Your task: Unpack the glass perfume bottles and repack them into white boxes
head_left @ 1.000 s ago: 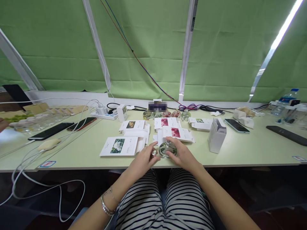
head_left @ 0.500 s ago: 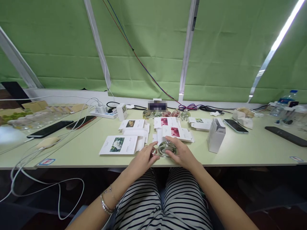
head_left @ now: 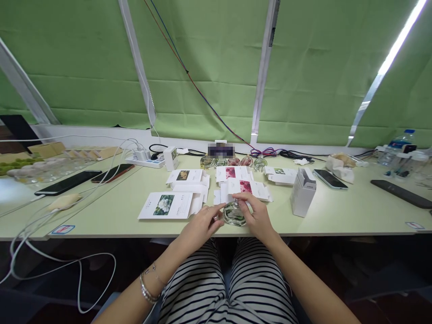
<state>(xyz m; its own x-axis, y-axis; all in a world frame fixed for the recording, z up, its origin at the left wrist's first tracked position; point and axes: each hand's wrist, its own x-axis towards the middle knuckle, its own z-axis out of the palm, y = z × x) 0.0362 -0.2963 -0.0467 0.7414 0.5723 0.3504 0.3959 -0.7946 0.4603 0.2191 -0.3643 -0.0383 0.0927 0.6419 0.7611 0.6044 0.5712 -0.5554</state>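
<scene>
A round, low glass bottle (head_left: 234,216) with something green and white inside stands near the table's front edge. My right hand (head_left: 258,219) is closed on its short neck, thumb and forefinger at the top. On the bottle's left, my left hand (head_left: 203,223) curls around a small shiny cap (head_left: 216,217), partly hidden by the fingers; its forefinger reaches toward the bottle's side. Just beyond the hands lie flattened white cartons printed with pink flowers (head_left: 245,186). A carton with a white flower picture (head_left: 165,205) lies to the left.
An upright white box (head_left: 303,192) stands at right, beside a phone (head_left: 330,179). Several glass bottles (head_left: 234,161) line the back, near black cables (head_left: 293,154). A power strip (head_left: 145,162), two dark phones and white cables occupy the left. A dark flat object (head_left: 401,193) lies far right.
My right thumb and fingers have shifted from the bottle's body up to its neck, leaving more of the glass visible. My left hand stays nearly in place.
</scene>
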